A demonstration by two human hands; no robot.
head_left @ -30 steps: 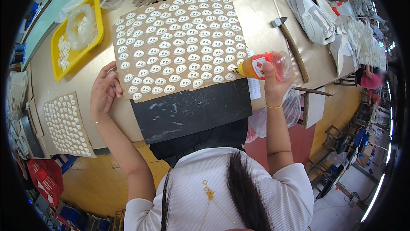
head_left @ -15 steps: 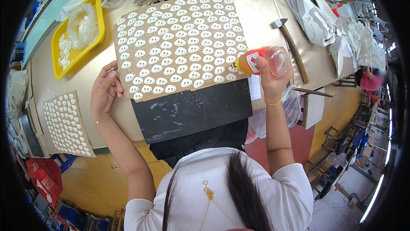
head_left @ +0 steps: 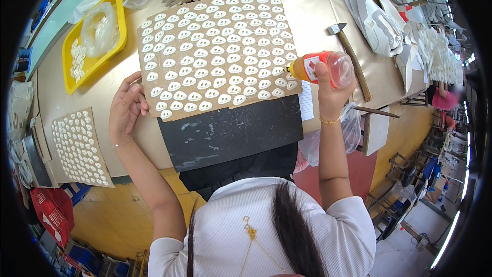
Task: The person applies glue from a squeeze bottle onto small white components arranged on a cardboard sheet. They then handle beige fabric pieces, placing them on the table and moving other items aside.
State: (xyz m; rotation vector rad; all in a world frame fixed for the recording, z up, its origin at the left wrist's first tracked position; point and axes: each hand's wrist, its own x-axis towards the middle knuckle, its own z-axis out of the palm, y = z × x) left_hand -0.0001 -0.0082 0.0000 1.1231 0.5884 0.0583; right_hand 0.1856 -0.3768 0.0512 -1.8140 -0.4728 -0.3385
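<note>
One right hand (head_left: 332, 92) gripping one bottle (head_left: 338, 67), one left hand (head_left: 126, 105) loosely curled, two cardboard sheets (head_left: 161, 84)

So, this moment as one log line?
left hand: at edge of large board; right hand: holding tilted bottle; bottle tip: near board's right edge

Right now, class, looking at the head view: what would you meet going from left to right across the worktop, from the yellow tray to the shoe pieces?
Yellow tray → left hand → large card → bottle in the right hand → hammer → shoe pieces.
</note>
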